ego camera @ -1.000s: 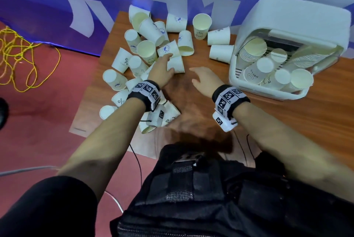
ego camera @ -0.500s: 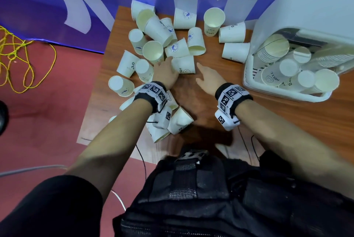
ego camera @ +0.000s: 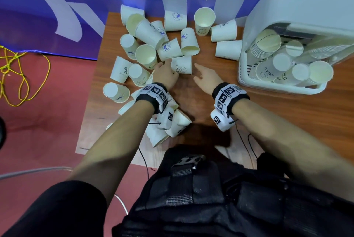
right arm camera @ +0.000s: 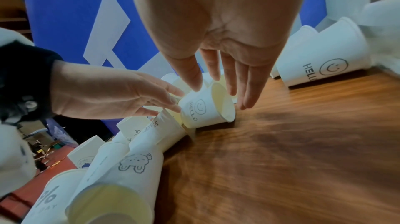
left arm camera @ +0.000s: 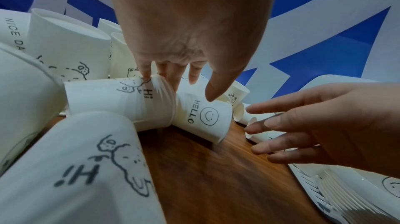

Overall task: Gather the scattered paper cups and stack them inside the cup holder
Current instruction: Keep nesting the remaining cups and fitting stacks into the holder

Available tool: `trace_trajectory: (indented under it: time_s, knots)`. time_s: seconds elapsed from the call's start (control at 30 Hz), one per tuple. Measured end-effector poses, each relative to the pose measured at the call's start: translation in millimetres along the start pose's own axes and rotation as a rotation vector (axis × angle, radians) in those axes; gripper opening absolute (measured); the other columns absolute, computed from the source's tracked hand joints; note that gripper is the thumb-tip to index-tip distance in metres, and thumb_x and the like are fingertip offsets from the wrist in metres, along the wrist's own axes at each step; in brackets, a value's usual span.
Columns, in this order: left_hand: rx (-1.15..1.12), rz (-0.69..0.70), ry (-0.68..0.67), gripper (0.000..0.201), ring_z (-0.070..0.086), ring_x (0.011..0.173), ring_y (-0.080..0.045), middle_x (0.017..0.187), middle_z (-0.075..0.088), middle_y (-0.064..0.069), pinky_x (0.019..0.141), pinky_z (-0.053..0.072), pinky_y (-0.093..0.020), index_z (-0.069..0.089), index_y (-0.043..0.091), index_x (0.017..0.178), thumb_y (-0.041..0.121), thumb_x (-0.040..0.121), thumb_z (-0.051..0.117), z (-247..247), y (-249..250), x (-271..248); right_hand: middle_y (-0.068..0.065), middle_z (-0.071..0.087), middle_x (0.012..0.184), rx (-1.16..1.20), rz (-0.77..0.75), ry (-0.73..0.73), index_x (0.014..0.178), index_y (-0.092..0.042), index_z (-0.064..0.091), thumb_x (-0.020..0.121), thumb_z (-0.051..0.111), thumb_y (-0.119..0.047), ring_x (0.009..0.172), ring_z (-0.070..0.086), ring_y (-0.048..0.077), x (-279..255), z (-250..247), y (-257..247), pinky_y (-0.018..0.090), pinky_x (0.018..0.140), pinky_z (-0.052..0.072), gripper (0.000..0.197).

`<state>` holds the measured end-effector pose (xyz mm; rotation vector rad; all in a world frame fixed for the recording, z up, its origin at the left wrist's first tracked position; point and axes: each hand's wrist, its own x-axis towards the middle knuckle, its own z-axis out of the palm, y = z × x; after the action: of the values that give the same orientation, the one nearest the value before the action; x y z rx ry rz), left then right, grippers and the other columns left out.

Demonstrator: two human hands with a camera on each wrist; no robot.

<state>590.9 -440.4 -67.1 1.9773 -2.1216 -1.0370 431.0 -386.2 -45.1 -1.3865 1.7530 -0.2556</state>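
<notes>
Head view: a white paper cup printed HELLO with a smiley (ego camera: pixel 182 66) lies on its side on the brown wooden worktop (ego camera: pixel 268 118), just short of the cluster of scattered white paper cups (ego camera: pixel 153 45) that crowds the worktop's far-left corner. The left hand (ego camera: pixel 166 76) reaches to the cup's left end, fingers extended against it. The right hand (ego camera: pixel 206 78) lies just to the cup's right, fingers straight and relaxed, grasping nothing. The white plastic cup holder (ego camera: pixel 283 87) stands toward the worktop's far-right, with nested stacks and loose cups inside it. Compared with the frame half a second ago, both hands have crept farther toward the far edge, and the right hand now sits closer to the cup's mouth.

Left wrist view: the left hand (left arm camera: pixel 184 39) hangs over the HELLO cup (left arm camera: pixel 203 116); its thumb tip rests on the cup's wall while the fingertips (left arm camera: pixel 173 82) touch the rim of a neighbouring white cup printed Hi (left arm camera: pixel 121 102). The grip is released, not closed round anything. The right hand (left arm camera: pixel 324 125) approaches from the right with spread fingers.

Right wrist view: the right hand (right arm camera: pixel 227 39) hovers above the cup's open mouth (right arm camera: pixel 207 109), fingers straight, the thumb near the rim. The left hand (right arm camera: pixel 112 95) touches the cup's base end.
</notes>
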Motion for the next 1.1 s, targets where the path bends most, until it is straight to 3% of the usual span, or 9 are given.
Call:
trace_trajectory:
  time_s: [0.1,0.2,0.33,0.43,0.6,0.8,0.97,1.1]
  knots:
    - [0.015,0.011,0.005,0.051,0.032,0.136,-0.034,0.133,0.052,-0.019,0.108,0.032,-0.039,0.042,0.008,0.138,0.022,0.089,0.051,2,2,2,0.015,0.047,0.138,-0.018,0.010,-0.023,0.148,-0.018,0.028,0.097,0.044,-0.015,0.123,0.047,0.028,1,0,4,0.030,0.098,0.036,0.054]
    - [0.014,0.061,0.014,0.048,0.048,0.119,-0.036,0.114,0.061,-0.015,0.096,0.040,-0.041,0.050,0.011,0.128,0.029,0.084,0.051,7,1,2,0.015,0.040,0.146,-0.011,0.043,-0.045,0.150,-0.017,0.022,0.097,0.045,-0.019,0.131,0.040,0.028,4,3,6,0.034,0.108,0.034,0.058]
    - [0.013,0.098,0.004,0.054,0.048,0.121,-0.037,0.123,0.060,-0.015,0.102,0.035,-0.046,0.044,0.012,0.137,0.027,0.087,0.057,9,2,1,0.015,0.045,0.142,0.051,0.066,-0.017,0.151,-0.017,0.022,0.096,0.047,-0.018,0.127,0.046,0.025,9,5,7,0.026,0.100,0.035,0.060]
    - [-0.040,0.145,0.012,0.056,0.053,0.115,-0.035,0.120,0.061,-0.016,0.101,0.037,-0.047,0.040,0.011,0.141,0.025,0.088,0.055,8,10,1,0.015,0.048,0.139,0.063,0.069,0.008,0.151,-0.020,0.021,0.096,0.047,-0.017,0.119,0.051,0.027,9,4,8,0.025,0.091,0.039,0.061]
    - [-0.298,0.160,0.001,0.056,0.053,0.118,-0.025,0.131,0.054,-0.011,0.102,0.042,-0.036,0.037,0.014,0.143,0.010,0.089,0.053,7,33,-9,0.016,0.040,0.146,0.049,0.056,0.032,0.152,-0.021,0.010,0.096,0.046,-0.018,0.123,0.048,0.030,-3,-6,13,0.034,0.098,0.042,0.067]
    - [-0.436,0.308,0.110,0.049,0.053,0.111,-0.012,0.129,0.056,-0.004,0.100,0.043,-0.029,0.049,0.015,0.133,0.004,0.085,0.048,6,65,-41,0.016,0.040,0.147,0.040,0.034,0.117,0.152,-0.018,0.005,0.095,0.049,-0.021,0.127,0.046,0.032,-31,-28,31,0.036,0.100,0.039,0.072]
    - [-0.423,0.457,0.165,0.048,0.052,0.119,-0.016,0.131,0.056,-0.003,0.104,0.042,-0.036,0.052,0.016,0.131,0.009,0.083,0.048,9,99,-61,0.014,0.042,0.144,0.055,0.000,0.236,0.152,-0.017,0.005,0.095,0.051,-0.022,0.126,0.047,0.030,-60,-52,45,0.037,0.102,0.039,0.073]
    - [-0.453,0.520,0.150,0.048,0.052,0.120,-0.014,0.131,0.057,-0.002,0.105,0.043,-0.037,0.053,0.014,0.130,0.008,0.083,0.048,15,129,-70,0.013,0.052,0.135,0.103,0.024,0.378,0.152,-0.021,0.010,0.092,0.055,-0.023,0.118,0.054,0.031,-78,-74,60,0.036,0.096,0.043,0.075]
